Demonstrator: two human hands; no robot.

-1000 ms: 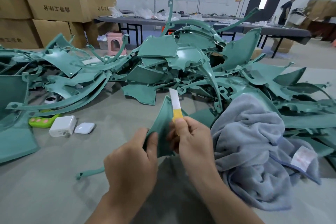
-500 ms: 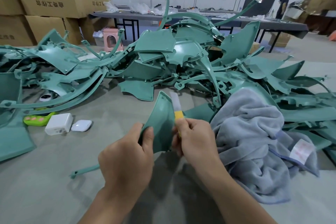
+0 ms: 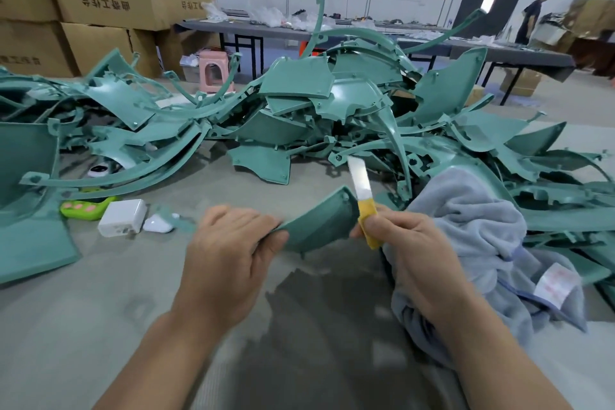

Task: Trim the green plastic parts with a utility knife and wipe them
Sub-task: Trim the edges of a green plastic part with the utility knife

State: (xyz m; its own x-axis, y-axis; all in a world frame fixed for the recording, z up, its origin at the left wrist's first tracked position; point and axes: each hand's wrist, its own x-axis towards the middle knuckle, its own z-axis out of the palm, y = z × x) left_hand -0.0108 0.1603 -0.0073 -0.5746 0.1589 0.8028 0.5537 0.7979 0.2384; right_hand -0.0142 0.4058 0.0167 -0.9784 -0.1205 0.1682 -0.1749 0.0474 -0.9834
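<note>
The left hand (image 3: 229, 253) pinches a part (image 3: 319, 223); the right hand (image 3: 406, 243) grasps the knife (image 3: 364, 200), its blade at the part's edge by those fingers. Trimming seems underway. Wiping with the towel (image 3: 482, 243) and the pile (image 3: 332, 103) beyond remain.

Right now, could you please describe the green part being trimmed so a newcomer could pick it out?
A heap of green plastic parts sprawls across the grey surface. In front of it, one curved green panel is lifted clear. It alone is held: the left hand grips one end, and the right hand holds a yellow-handled knife at the other.
</note>
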